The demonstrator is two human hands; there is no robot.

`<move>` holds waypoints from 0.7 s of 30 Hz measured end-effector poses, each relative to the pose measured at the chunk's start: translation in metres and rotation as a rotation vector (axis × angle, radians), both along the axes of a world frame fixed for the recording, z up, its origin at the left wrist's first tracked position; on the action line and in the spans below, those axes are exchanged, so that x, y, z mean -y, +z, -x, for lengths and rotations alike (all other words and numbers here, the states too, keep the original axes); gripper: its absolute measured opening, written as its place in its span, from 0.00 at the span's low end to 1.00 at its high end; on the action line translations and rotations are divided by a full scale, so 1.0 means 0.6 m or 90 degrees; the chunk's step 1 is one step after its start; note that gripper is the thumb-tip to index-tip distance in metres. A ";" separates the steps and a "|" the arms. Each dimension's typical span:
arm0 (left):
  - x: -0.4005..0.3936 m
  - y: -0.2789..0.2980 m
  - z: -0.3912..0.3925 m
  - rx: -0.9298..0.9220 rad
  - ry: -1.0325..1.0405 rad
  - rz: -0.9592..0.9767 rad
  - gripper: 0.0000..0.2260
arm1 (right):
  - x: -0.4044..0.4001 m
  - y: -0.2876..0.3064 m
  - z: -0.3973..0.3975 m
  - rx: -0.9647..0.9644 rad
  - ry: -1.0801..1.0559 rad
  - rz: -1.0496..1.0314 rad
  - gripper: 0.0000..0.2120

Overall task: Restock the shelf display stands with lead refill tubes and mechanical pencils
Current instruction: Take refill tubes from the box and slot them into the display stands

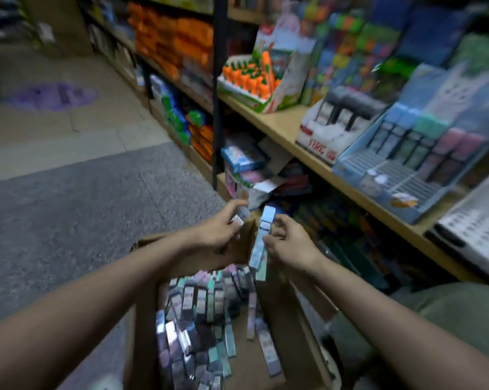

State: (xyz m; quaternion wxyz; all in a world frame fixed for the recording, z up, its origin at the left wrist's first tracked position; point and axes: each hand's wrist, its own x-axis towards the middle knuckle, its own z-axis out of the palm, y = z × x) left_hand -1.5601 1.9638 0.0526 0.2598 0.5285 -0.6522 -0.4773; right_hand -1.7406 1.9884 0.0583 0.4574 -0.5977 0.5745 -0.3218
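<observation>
Two hands lifting packs out of a stock box.

Dozens of pastel refill packs fill the cardboard box below; above it the right hand pinches a blue pack, the left hand has its fingers curled around a small tube. Beyond, a blue display stand sits on the wooden shelf.

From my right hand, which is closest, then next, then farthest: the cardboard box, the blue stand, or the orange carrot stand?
From the right hand:
1. Cardboard box, just below it.
2. Blue display stand, on the shelf, up and right.
3. Orange carrot stand, farther back along the shelf.
</observation>
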 end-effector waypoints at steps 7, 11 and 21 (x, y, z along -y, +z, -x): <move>0.010 0.110 0.085 -0.351 -0.014 0.007 0.25 | -0.025 0.177 0.088 0.036 -0.052 0.083 0.13; 0.008 0.129 0.134 -0.352 -0.082 0.085 0.28 | -0.031 0.228 0.114 0.031 -0.121 0.107 0.16; 0.037 0.177 0.198 -0.377 -0.103 0.193 0.25 | -0.030 0.275 0.155 0.073 -0.207 0.147 0.22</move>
